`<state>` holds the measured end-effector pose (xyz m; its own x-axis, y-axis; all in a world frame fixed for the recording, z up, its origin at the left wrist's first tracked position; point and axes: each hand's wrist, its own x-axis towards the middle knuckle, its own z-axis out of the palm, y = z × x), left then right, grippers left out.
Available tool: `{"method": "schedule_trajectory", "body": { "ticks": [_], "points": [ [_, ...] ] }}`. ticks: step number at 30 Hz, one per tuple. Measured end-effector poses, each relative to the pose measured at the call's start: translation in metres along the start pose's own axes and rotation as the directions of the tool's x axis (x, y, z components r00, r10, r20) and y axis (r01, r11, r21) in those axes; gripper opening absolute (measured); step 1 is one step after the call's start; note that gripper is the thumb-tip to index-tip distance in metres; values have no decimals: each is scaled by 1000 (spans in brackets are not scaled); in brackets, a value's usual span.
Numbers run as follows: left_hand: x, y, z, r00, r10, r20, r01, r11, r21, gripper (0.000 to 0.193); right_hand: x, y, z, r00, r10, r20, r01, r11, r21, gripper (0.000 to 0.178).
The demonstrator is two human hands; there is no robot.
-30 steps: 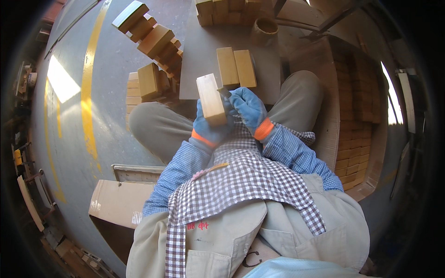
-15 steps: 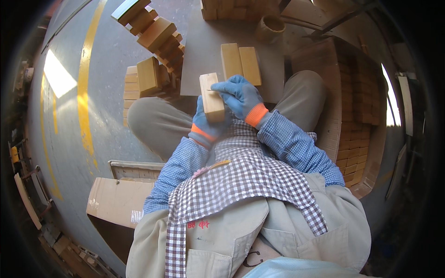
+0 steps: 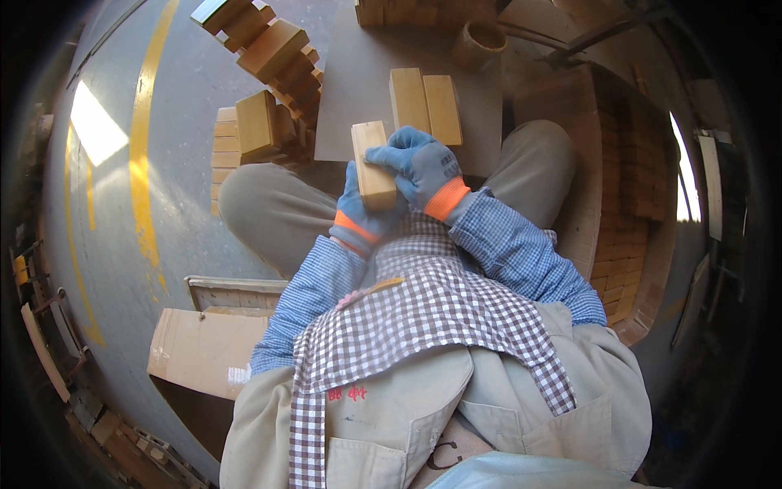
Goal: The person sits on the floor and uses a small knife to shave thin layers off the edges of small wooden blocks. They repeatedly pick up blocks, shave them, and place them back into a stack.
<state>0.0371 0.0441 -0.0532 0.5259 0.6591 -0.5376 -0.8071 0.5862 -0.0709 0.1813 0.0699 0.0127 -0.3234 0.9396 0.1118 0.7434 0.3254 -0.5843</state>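
A pale wooden block (image 3: 374, 175) stands tilted lengthwise in front of my lap, its long face turned up. My left hand (image 3: 355, 204), in a blue glove with an orange cuff, is wrapped round it from the left and below. Against the block's upper right face rest the bunched fingertips of my right hand (image 3: 419, 165), gloved the same way; whether something small is pinched in them is hidden. Just beyond, two yellowish wooden blocks (image 3: 409, 99) lie side by side on a grey board (image 3: 352, 98).
Stacked wooden blocks (image 3: 273, 53) stand left of the board, more (image 3: 423, 14) at its far edge beside a round brown container (image 3: 478, 45). A carton (image 3: 585, 196) packed with blocks is at my right; an open cardboard box (image 3: 204, 346) sits at my left.
The block stays in my left hand, nearly in place. My right fingertips have shifted slightly up and left along its face, and the right hand's back has turned more into view.
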Motion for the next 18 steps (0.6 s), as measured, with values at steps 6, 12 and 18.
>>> {"method": "schedule_trajectory", "body": {
  "ticks": [6, 12, 18],
  "points": [
    [-9, -3, 17, 993, 20, -118, -17, 999, 30, 66, -9, -5, -6, 997, -71, 16, 72, 995, -63, 21],
    [-10, -3, 15, 994, 24, -107, -15, 996, 87, 68, -13, -10, -11, 992, -108, 65, 115, 987, -113, 22],
    [-12, -6, 17, 987, 102, -124, -75, 976, 205, 67, -20, -10, -15, 982, -170, 80, 179, 977, -117, 24]
  ]
}}
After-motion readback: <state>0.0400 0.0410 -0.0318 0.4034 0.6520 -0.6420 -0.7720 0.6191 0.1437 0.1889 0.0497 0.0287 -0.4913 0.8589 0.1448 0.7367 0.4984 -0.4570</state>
